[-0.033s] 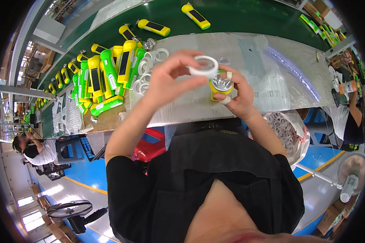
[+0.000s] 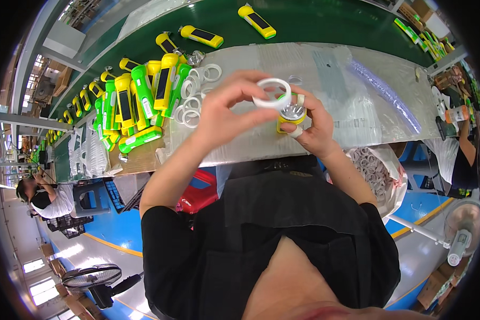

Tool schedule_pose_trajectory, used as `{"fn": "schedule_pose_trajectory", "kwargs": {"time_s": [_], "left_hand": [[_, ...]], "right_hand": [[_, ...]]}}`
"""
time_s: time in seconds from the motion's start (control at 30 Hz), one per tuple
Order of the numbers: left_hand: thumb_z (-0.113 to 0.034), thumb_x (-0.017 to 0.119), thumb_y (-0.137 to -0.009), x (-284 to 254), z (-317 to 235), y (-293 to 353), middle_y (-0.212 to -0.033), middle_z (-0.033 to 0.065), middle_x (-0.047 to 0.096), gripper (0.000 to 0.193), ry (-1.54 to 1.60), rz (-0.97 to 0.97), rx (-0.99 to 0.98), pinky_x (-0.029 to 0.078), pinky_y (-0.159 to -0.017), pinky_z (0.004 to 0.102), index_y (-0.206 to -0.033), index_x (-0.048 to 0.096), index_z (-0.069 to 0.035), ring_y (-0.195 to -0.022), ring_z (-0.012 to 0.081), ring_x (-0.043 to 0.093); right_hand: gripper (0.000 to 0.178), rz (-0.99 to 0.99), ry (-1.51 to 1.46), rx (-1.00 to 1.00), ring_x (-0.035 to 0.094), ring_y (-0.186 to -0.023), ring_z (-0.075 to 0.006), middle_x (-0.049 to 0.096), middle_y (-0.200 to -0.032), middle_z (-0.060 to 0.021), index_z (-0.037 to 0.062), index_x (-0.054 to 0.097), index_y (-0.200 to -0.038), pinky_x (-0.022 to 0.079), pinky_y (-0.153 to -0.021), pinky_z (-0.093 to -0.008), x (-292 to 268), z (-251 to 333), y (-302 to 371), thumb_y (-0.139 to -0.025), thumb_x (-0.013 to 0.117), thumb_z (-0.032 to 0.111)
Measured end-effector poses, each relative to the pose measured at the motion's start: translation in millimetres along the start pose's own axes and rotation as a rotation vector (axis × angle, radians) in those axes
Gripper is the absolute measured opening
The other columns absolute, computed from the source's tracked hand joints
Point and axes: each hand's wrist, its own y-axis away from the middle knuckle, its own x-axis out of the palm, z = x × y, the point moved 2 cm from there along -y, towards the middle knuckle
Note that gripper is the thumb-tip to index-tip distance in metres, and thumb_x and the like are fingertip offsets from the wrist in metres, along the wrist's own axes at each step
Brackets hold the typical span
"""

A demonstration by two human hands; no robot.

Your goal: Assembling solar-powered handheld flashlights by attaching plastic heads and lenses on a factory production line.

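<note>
My left hand (image 2: pixel 221 109) pinches a white plastic ring (image 2: pixel 273 103) between thumb and fingers, tilted in the air. Just right of it and slightly lower, my right hand (image 2: pixel 319 120) grips a yellow flashlight (image 2: pixel 280 127), its shiny reflector (image 2: pixel 292 113) turned upward. The ring overlaps the flashlight's left edge in the view; whether they touch I cannot tell. Pale wraps cover a finger and the thumb of my right hand. A small clear disc (image 2: pixel 295 80) lies on the table beyond. Several loose white rings (image 2: pixel 191 118) lie left of my left hand.
Yellow and green flashlights (image 2: pixel 125 101) are heaped at the left. Others lie along the green belt (image 2: pixel 304 26) beyond. A bubble-wrap strip (image 2: pixel 386 96) lies at right on the plastic-covered table (image 2: pixel 240 149). A bag of white rings (image 2: pixel 368 170) is below the right edge.
My left hand has shifted slightly right with the white ring, bringing it further over the flashlight in the view. My right hand has barely moved.
</note>
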Motion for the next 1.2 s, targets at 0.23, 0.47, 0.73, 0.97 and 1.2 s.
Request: {"fn": "schedule_pose_trajectory", "kwargs": {"time_s": [0.23,0.47,0.73,0.97,1.2], "left_hand": [[-0.009,0.087,-0.067,28.4,8.9,1.3,-0.115,0.0091,0.06,0.031,-0.146,-0.215,0.141,0.049,-0.07,0.0268,-0.093,0.068,-0.01,-0.093,0.0164,0.061],[-0.011,0.086,-0.069,31.2,13.1,-0.5,-0.114,0.0072,0.06,0.03,-0.099,-0.25,0.05,0.043,-0.062,0.0228,-0.094,0.069,-0.009,-0.08,0.01,0.055],[-0.008,0.086,-0.068,27.9,11.2,-11.4,-0.112,0.0073,0.059,0.031,-0.253,-0.316,-0.05,0.043,-0.061,0.0191,-0.094,0.07,-0.005,-0.077,0.0053,0.053],[-0.018,0.088,-0.066,12.6,15.7,-22.5,-0.096,0.0051,0.059,0.034,-0.565,-0.408,0.08,0.044,-0.057,0.0227,-0.092,0.07,-0.006,-0.07,0.0099,0.053],[-0.027,0.086,-0.066,-10.3,25.2,-29.7,-0.093,0.0094,0.057,0.055,-0.902,-0.465,-0.018,0.051,-0.062,0.0326,-0.109,0.06,-0.004,-0.072,0.0196,0.058]], "right_hand": [[0.065,0.015,0.01,-0.025,0.058,-0.118,-0.0269,0.056,-0.133,-0.0162,0.0037,0.044,-0.132,0.047,-0.098,-0.0368,2.1,1.8,2.8,-0.081,0.08,0.022],[0.063,-0.037,-0.309,0.203,0.054,-0.115,-0.0189,0.052,-0.127,-0.0106,0.0023,0.036,-0.136,0.044,-0.098,-0.0338,7.3,-11.0,8.3,-0.088,0.072,0.021],[0.051,-0.014,-0.515,0.26,0.06,-0.095,-0.0165,0.057,-0.114,-0.0103,0.0047,0.038,-0.131,0.05,-0.084,-0.0313,10.6,-9.1,-14.3,-0.091,0.063,0.023],[0.044,-0.048,-0.57,0.287,0.063,-0.087,-0.019,0.061,-0.107,-0.0137,0.0047,0.04,-0.129,0.052,-0.08,-0.033,17.9,-24.1,-23.6,-0.094,0.059,0.022],[0.038,-0.06,-0.537,0.323,0.063,-0.083,-0.0184,0.063,-0.1,-0.0145,0.0059,0.041,-0.129,0.052,-0.078,-0.0327,13.6,-25.0,-27.9,-0.096,0.055,0.021]]}}
